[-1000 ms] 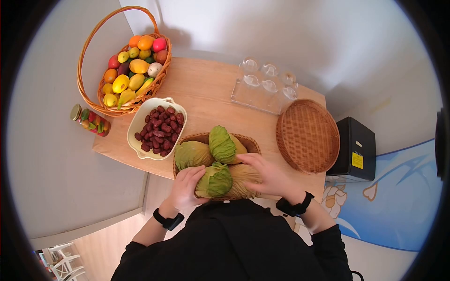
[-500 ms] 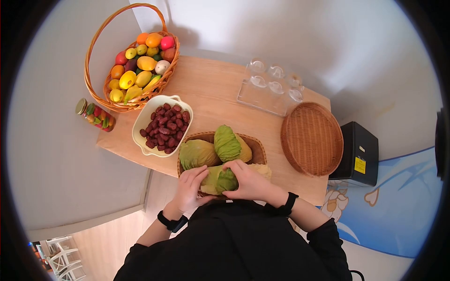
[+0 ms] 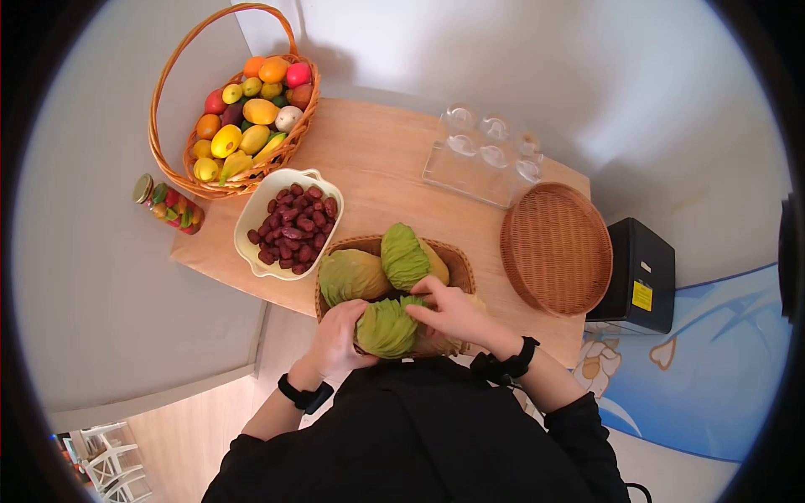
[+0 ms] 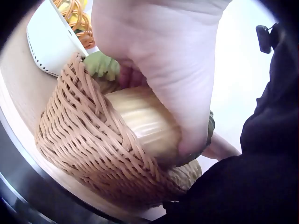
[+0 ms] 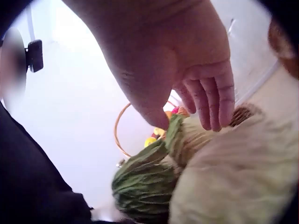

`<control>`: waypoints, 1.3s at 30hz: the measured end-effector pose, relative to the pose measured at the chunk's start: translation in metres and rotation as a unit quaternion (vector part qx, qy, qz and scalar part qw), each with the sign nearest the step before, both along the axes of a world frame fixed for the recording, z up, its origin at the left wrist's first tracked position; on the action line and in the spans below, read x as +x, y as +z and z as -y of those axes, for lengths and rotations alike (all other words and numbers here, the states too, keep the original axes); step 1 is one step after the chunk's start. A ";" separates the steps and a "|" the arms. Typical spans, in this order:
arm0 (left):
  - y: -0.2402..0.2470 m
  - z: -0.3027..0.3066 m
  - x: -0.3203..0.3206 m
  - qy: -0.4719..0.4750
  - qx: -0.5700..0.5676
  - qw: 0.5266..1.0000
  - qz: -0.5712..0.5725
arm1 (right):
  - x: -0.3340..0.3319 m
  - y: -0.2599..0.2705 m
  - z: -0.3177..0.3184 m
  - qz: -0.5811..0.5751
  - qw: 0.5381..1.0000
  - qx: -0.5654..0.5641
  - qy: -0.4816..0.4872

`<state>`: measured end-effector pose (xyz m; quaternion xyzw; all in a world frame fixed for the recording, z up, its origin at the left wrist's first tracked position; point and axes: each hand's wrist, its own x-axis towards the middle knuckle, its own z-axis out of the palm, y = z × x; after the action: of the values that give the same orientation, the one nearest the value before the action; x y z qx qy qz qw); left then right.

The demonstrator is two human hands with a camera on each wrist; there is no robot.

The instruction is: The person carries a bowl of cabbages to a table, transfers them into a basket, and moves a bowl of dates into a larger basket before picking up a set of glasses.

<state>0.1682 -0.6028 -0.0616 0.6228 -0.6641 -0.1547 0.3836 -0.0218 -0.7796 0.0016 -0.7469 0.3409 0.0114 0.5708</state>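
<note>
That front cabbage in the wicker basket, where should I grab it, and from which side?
Probably cup the front cabbage around its rounded flanks with both palms, coming from the near rim of the basket. It is wide, round and lies on top; other cabbages crowd its far side.

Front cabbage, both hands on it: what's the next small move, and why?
Probably lift it straight up a little. The left hand grips the front cabbage from the side, the right hand rests on top, and it sits packed against other cabbages in the basket, so it should clear them first.

Right hand [image 5: 168,60] above green cabbages [image 5: 145,186]
</note>
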 end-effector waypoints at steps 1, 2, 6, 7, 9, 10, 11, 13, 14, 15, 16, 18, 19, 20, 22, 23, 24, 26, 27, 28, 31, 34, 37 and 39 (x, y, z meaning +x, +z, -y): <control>0.004 0.002 0.002 -0.002 -0.001 1.000 -0.002 | -0.008 -0.003 0.005 0.033 0.999 0.010 -0.006; 0.009 0.005 0.005 -0.014 0.013 1.000 0.012 | -0.018 -0.009 0.013 0.047 0.998 -0.044 -0.007; 0.030 0.012 0.006 -0.032 0.038 0.995 0.089 | -0.061 0.001 0.031 0.003 0.963 -0.254 0.084; 0.028 0.012 0.006 -0.030 0.038 0.995 0.088 | -0.068 0.002 0.028 0.003 0.963 -0.254 0.086; 0.025 0.012 0.006 -0.036 0.050 0.992 0.111 | -0.079 0.007 0.017 -0.012 0.939 -0.301 0.169; 0.026 0.013 0.005 -0.036 0.049 0.992 0.111 | -0.082 0.007 0.012 -0.012 0.938 -0.302 0.169; 0.026 0.012 0.004 -0.028 0.060 0.991 0.114 | -0.081 0.006 0.006 -0.027 0.925 -0.334 0.181; 0.025 0.010 0.002 -0.023 0.071 0.990 0.118 | -0.080 0.003 -0.003 -0.042 0.910 -0.365 0.191; 0.024 0.008 0.002 -0.023 0.070 0.991 0.111 | -0.078 -0.001 -0.005 -0.044 0.904 -0.382 0.188; 0.023 0.006 0.002 -0.022 0.070 0.992 0.103 | -0.076 -0.005 -0.006 -0.045 0.898 -0.397 0.185; 0.019 0.005 0.001 -0.022 0.070 0.992 0.105 | -0.075 -0.006 -0.006 -0.043 0.898 -0.397 0.184; 0.008 0.002 0.001 -0.027 0.032 0.993 0.109 | -0.071 -0.009 -0.005 -0.027 0.914 -0.365 0.172; 0.005 0.000 0.000 -0.027 0.032 0.993 0.111 | -0.069 -0.009 -0.004 -0.025 0.914 -0.366 0.171; 0.001 -0.001 -0.002 -0.010 0.010 0.994 0.110 | -0.067 -0.009 -0.004 -0.025 0.909 -0.378 0.175; -0.001 -0.001 -0.006 0.007 -0.013 0.994 0.109 | -0.064 -0.008 -0.004 -0.026 0.902 -0.392 0.178; -0.002 -0.001 -0.008 0.021 -0.022 0.993 0.110 | -0.062 -0.007 -0.005 -0.051 0.904 -0.387 0.175; -0.003 -0.001 -0.009 0.036 -0.031 0.993 0.111 | -0.060 -0.007 -0.005 -0.075 0.905 -0.382 0.173; -0.005 -0.003 -0.010 0.054 -0.036 0.992 0.107 | -0.057 -0.011 0.000 -0.077 0.913 -0.362 0.173; -0.005 -0.002 -0.010 0.070 -0.040 0.991 0.102 | -0.056 -0.012 0.003 -0.081 0.920 -0.341 0.174; -0.004 -0.002 -0.010 0.074 -0.040 0.991 0.104 | -0.055 -0.011 0.004 -0.078 0.920 -0.342 0.176; -0.003 -0.004 -0.008 0.066 -0.040 0.992 0.097 | -0.052 -0.010 0.005 -0.044 0.917 -0.351 0.185; -0.007 -0.007 -0.003 0.053 -0.072 0.994 0.069 | -0.058 -0.020 0.000 0.011 0.927 -0.338 0.163; -0.003 -0.006 0.002 0.040 -0.067 0.995 0.066 | -0.063 -0.025 0.000 -0.006 0.944 -0.289 0.157; 0.004 -0.006 0.005 0.018 -0.077 0.996 0.040 | -0.065 -0.015 0.000 -0.021 0.952 -0.258 0.161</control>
<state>0.1732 -0.5971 -0.0574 0.6088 -0.6776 -0.0714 0.4064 -0.0864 -0.7795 -0.0139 -0.9133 0.2195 0.0307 0.3418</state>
